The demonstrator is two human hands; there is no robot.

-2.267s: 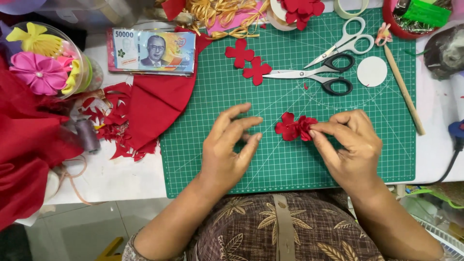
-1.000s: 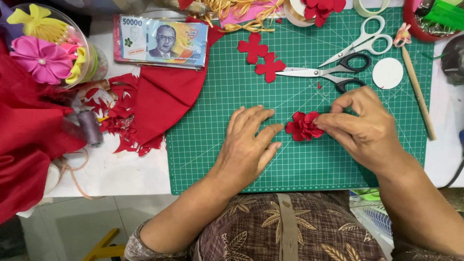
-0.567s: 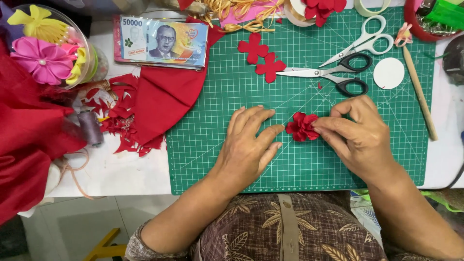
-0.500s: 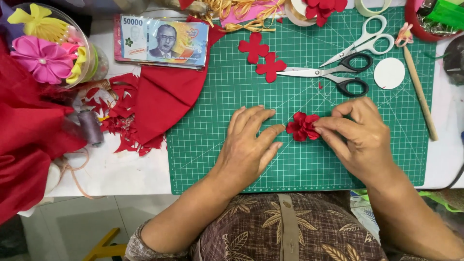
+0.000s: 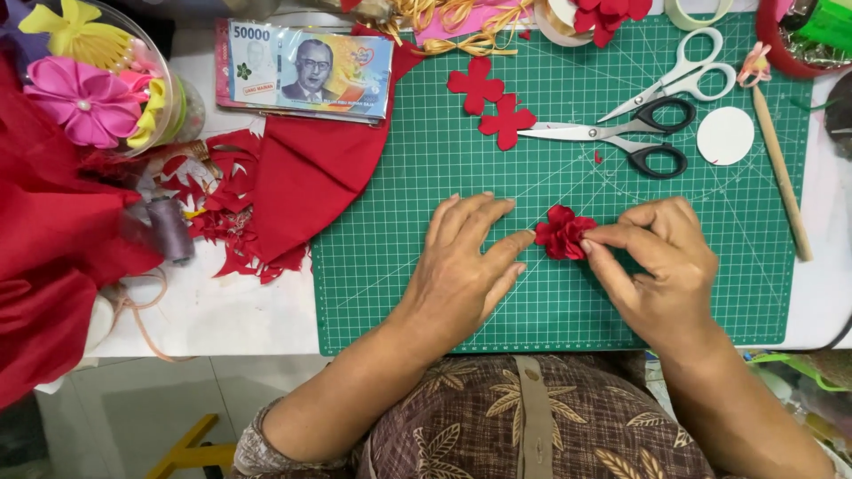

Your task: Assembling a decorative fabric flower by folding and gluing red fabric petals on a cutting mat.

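Hands sit low at centre frame on the green cutting mat (image 5: 399,293); your right hand (image 5: 661,266) pinches the red fabric flower (image 5: 563,233) between thumb and fingertips, just right of centre; your left hand (image 5: 466,266) lies flat, fingers released and spread, its index tip touching the flower's left edge; two red cross-shaped cutouts (image 5: 491,100) lie above, well apart; two pairs of scissors (image 5: 652,115) rest at upper right beside a white disc (image 5: 725,136); red cloth (image 5: 302,177) overlaps the mat's left edge.
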